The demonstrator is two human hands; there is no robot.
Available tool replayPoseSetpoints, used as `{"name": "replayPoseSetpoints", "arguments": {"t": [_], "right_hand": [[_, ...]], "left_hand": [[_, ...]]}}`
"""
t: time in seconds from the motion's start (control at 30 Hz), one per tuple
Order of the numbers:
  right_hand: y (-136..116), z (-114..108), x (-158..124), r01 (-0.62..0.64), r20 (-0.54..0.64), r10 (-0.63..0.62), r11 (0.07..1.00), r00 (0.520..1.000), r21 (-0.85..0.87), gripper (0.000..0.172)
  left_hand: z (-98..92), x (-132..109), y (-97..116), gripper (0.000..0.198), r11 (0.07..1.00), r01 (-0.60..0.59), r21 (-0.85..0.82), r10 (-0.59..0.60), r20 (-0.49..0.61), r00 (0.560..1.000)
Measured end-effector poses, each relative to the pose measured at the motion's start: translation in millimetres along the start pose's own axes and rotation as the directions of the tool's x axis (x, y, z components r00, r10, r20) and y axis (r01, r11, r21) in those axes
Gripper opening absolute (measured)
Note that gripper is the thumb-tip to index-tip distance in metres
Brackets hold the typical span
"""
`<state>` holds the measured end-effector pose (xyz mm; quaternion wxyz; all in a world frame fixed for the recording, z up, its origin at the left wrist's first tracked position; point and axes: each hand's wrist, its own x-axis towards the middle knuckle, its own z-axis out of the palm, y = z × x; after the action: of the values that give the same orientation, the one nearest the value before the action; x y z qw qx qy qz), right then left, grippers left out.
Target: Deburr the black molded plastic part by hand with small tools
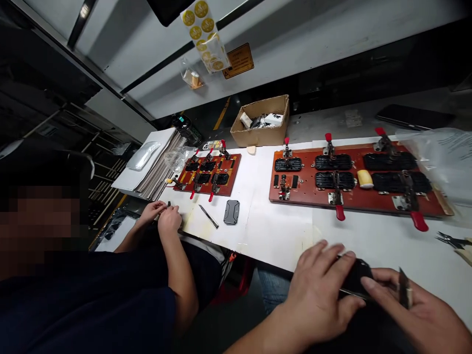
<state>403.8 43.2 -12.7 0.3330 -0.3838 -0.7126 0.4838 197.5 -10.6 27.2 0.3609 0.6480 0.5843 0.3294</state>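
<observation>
A flat black plastic part (357,279) is held between both hands at the front edge of the table. My left hand (320,285) grips its left side, with the thumb below and the fingers over the top. My right hand (416,302) is closed on the right end, thumb on the upper face. A thin knife blade (404,284) sticks up from the same right hand; its handle is hidden. Beyond my hands lies a long red-brown fixture board (306,195), with several black parts under red-tipped toggle clamps. A yellow roll (365,179) sits on the board.
At left a co-worker's hands (164,216) hold a small dark piece. Near them are a smaller clamp board (236,167), a craft knife (208,216) and a dark grey plate (231,212). Behind stands a cardboard box (258,136). Pliers (452,241) and a plastic bag (442,162) lie right.
</observation>
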Motion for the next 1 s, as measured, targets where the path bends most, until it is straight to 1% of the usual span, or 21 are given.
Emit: {"name": "replayPoseSetpoints", "arguments": {"t": [0.03,0.07,0.1,0.17,0.2,0.23,0.27,0.3,0.33,0.4,0.43,0.5,0.57,0.67,1.0], "right_hand": [[-2,3,1,-0.071,-0.022,0.071,0.997,0.997,0.023,0.014],[-3,5,2,-0.158,-0.013,0.158,0.986,0.987,0.049,0.017],[-5,4,3,-0.24,0.02,0.239,0.968,0.971,0.071,0.02],[-10,-6,4,-0.351,0.127,0.342,0.934,0.931,0.06,0.03],[-14,-14,5,-0.385,0.157,0.377,0.923,0.913,0.024,0.038],[-19,-23,6,-0.396,0.163,0.395,0.918,0.904,-0.026,0.043],[-25,-31,7,-0.377,0.145,0.384,0.923,0.912,-0.075,0.043],[-31,-39,9,-0.33,0.123,0.344,0.936,0.931,-0.12,0.039],[-38,-46,11,-0.272,0.119,0.291,0.95,0.949,-0.155,0.036],[-49,-55,15,-0.119,0.139,0.146,0.975,0.979,-0.186,0.031],[-54,-58,17,-0.033,0.162,0.065,0.981,0.985,-0.19,0.03],[-61,-60,18,0.108,0.213,-0.064,0.973,0.975,-0.203,0.03],[-66,-59,17,0.189,0.254,-0.128,0.954,0.959,-0.231,0.032],[-68,-56,17,0.222,0.281,-0.143,0.936,0.949,-0.274,0.033],[-64,-49,20,0.227,0.293,-0.136,0.925,0.946,-0.304,0.028]], "left_hand": [[-0.4,3,0,0.079,1.0,-0.023,-0.002,0.023,0.057,0.998],[-0.8,7,1,0.078,1.0,-0.016,-0.012,0.017,0.087,0.996],[-1.7,10,1,0.079,1.0,0.014,-0.024,-0.011,0.099,0.995],[-5.4,13,1,0.085,0.992,0.104,-0.066,-0.096,0.107,0.99],[-8.3,14,1,0.086,0.985,0.143,-0.095,-0.132,0.118,0.984],[-11.7,15,1,0.085,0.976,0.178,-0.129,-0.16,0.136,0.978],[-15.4,16,1,0.081,0.966,0.197,-0.167,-0.171,0.157,0.973],[-18.9,17,1,0.075,0.957,0.203,-0.206,-0.167,0.178,0.97],[-21.7,18,0,0.07,0.946,0.206,-0.251,-0.158,0.198,0.967],[-24.8,21,-2,0.065,0.913,0.233,-0.336,-0.158,0.237,0.959],[-25.0,23,-2,0.064,0.893,0.253,-0.372,-0.165,0.252,0.953],[-23.8,24,-1,0.062,0.865,0.282,-0.414,-0.18,0.268,0.946],[-22.3,24,1,0.061,0.86,0.289,-0.421,-0.189,0.263,0.946],[-21.7,23,3,0.06,0.867,0.29,-0.406,-0.197,0.256,0.946],[-22.5,18,0,0.061,0.862,0.285,-0.419,-0.196,0.244,0.95]]}}
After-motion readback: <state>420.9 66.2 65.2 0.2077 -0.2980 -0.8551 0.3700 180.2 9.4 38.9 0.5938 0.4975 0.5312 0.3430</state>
